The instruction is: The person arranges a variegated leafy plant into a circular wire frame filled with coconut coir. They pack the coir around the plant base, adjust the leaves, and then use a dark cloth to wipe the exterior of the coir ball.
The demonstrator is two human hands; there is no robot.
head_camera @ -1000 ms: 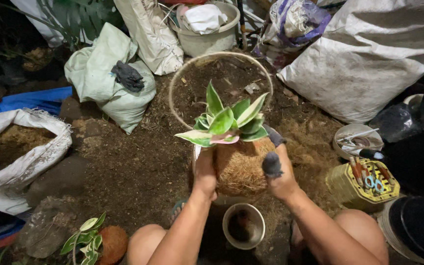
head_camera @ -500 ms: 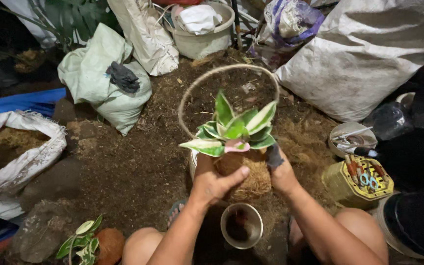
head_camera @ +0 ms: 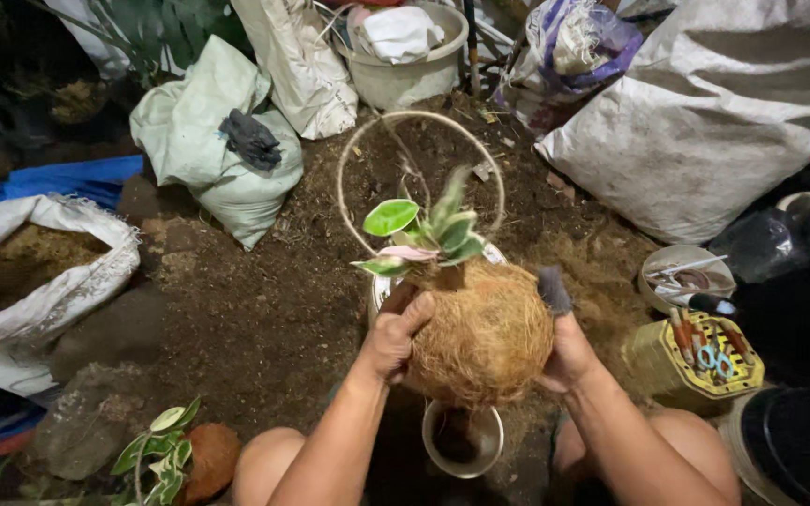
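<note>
Both my hands hold a round ball of brown coconut fibre [head_camera: 485, 333] with a small green-and-white leafed plant [head_camera: 419, 232] growing out of its top. My left hand [head_camera: 396, 333] grips the ball's left side. My right hand [head_camera: 564, 342] cups its right side, one fingertip covered in something dark. The ball is tilted away from me over the loose soil. A hoop of rope-wrapped wire [head_camera: 419, 169] rises behind the plant. A small round pot [head_camera: 462, 438] stands below the ball, between my knees.
A pale sack of brown fibre [head_camera: 39, 281] is at the left, a green sack [head_camera: 208, 141] behind it, big white sacks [head_camera: 714, 112] at the right. A yellow basket of tools [head_camera: 696, 361] sits at my right. A second fibre-ball plant [head_camera: 185, 454] lies lower left.
I have lifted the fibre ball nearer and tilted it away, so the plant now leans towards the hoop. My hands have shifted to the ball's sides.
</note>
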